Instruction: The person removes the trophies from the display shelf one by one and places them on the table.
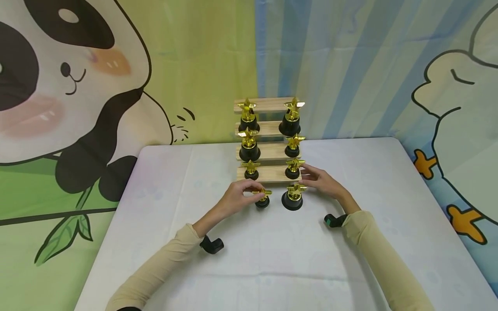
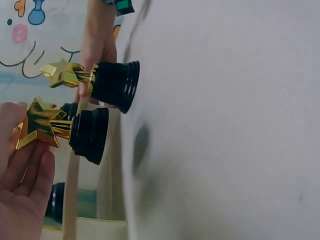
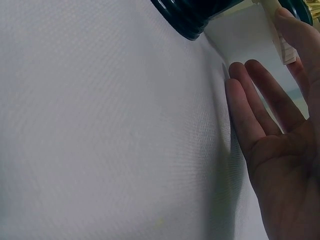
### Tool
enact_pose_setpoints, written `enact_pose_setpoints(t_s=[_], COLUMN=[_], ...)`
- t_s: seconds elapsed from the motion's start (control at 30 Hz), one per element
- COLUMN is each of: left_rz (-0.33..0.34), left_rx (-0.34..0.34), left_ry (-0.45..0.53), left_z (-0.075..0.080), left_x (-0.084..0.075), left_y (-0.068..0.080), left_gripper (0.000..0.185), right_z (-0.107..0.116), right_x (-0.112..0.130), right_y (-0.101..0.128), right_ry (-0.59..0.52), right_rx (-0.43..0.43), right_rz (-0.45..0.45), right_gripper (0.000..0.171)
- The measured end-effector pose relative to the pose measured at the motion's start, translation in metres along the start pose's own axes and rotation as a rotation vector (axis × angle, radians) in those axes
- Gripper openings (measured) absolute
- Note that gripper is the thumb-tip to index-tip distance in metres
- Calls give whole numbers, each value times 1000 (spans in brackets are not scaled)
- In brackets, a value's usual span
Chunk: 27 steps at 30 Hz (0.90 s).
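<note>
Nearest my head cam: two beige sleeves (image 1: 163, 263), each w/ a black wrist cam. L hand (image 1: 233, 199) is on the white table (image 1: 155, 207), fingers curled & pinching the gold star of the small trophy (image 1: 263, 198); its black base stands on the cloth just in front of the wooden step rack (image 1: 268, 172). L wrist view confirms: fingertips (image 2: 35, 165) at the star's edge. R hand (image 1: 323, 183) lies just right of the large trophy (image 1: 292, 196), fingers straight & close together, tips near its star; I can't tell if they touch. R wrist view: palm open, fingers (image 3: 255, 110) side by side along the cloth, base of the large trophy just beyond them. The two trophies stand near each other, not touching. Rack holds six more star trophies, two per step, backed by a cartoon panda curtain (image 1: 78, 86).
</note>
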State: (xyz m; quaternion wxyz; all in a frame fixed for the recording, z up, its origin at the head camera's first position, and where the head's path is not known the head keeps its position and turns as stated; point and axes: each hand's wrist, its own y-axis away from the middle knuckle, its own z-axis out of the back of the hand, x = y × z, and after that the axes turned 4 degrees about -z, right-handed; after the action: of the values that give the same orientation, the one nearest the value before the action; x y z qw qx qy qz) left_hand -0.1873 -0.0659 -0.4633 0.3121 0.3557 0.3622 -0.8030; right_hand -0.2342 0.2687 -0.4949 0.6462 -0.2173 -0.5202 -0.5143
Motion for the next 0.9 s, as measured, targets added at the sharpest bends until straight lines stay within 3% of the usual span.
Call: enact_pose_setpoints(t_s=[0.33, 0.57, 0.9], left_rz=[13, 64, 108], left_rx=[4, 11, -27], left_ry=[8, 35, 32], left_z=[-6, -10, -14], left_x=[12, 18, 23], left_y=[7, 11, 15], left_gripper=[16, 18, 21], right_z=[-1, 0, 0], right_x=[2, 0, 3], right_y=[0, -1, 1], right_ry=[5, 11, 5], right_rx=[-3, -2, 5], right_rz=[-5, 14, 13], right_gripper=[77, 74, 76])
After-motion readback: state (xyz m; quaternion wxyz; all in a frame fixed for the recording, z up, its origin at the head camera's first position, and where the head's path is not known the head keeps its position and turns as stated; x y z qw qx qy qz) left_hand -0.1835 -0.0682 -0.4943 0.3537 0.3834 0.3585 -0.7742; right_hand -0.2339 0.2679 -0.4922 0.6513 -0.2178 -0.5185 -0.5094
